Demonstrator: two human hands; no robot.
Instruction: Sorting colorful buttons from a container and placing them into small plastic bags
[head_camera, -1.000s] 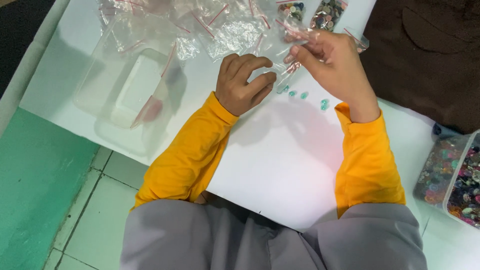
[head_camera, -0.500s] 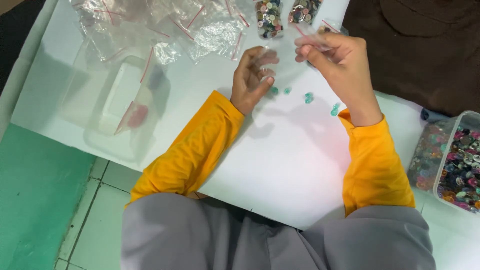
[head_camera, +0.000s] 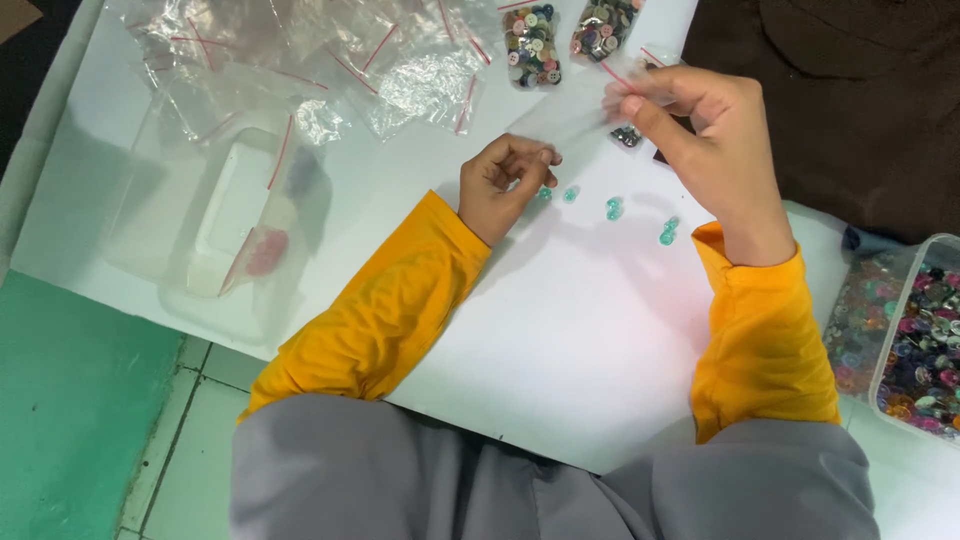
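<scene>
My right hand (head_camera: 705, 130) is raised over the white table (head_camera: 560, 340), shut on a small clear zip bag (head_camera: 612, 98) with a red strip. My left hand (head_camera: 503, 182) rests lower on the table with its fingertips pinched together; anything between them is too small to see. Several small teal buttons (head_camera: 614, 208) lie loose on the table just right of my left hand and below the bag. Both arms wear yellow sleeves.
Two clear bags full of mixed buttons (head_camera: 530, 45) lie at the far edge. Empty zip bags (head_camera: 330, 60) are piled far left, over a clear plastic tub (head_camera: 230, 215). A clear box of coloured buttons (head_camera: 920, 340) stands at the right. Dark brown cloth (head_camera: 870, 110) lies far right.
My left hand rose from the table toward the bag, then dropped back beside the teal buttons. My right hand has kept hold of the bag.
</scene>
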